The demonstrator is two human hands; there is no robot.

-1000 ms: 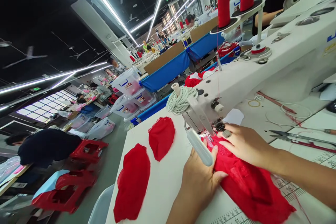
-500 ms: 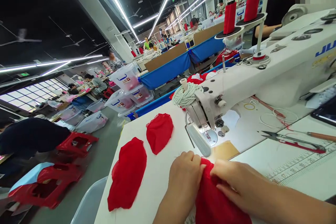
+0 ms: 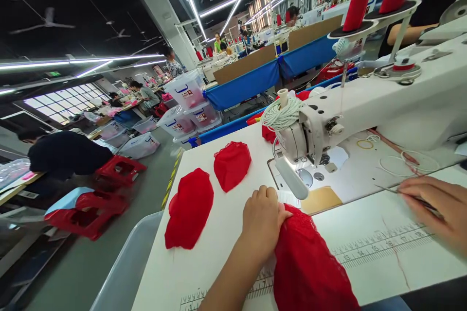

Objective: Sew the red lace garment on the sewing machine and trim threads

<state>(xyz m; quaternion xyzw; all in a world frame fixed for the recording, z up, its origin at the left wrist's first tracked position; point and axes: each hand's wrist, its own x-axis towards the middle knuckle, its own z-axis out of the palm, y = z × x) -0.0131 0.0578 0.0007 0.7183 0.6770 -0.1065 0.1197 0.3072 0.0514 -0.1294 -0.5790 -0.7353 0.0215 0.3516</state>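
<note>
My left hand (image 3: 260, 214) is closed on the upper end of a red lace-edged fabric piece (image 3: 310, 262), which hangs toward the table's front edge. At the right, my right hand (image 3: 434, 204) is wrapped round a pair of thread snips (image 3: 392, 190); their thin tips point left and most of their body is hidden by the fingers. Just beyond my left hand stands the head of a white sewing machine (image 3: 302, 131), its lamp (image 3: 292, 177) over the needle plate. Two more red fabric pieces, one larger (image 3: 191, 209) and one smaller (image 3: 232, 166), lie flat to the left.
A bundle of pale green cord (image 3: 284, 112) rests on the machine head, with red thread cones (image 3: 359, 2) behind. Ruler markings (image 3: 383, 243) run along the table front. A pale plastic bin (image 3: 127, 257) stands at the table's left. Red stools (image 3: 87, 214) and a seated person are farther left.
My right hand has let go of the red fabric, moved right and taken hold of the thread snips. My left hand keeps the fabric. The view has shifted slightly.
</note>
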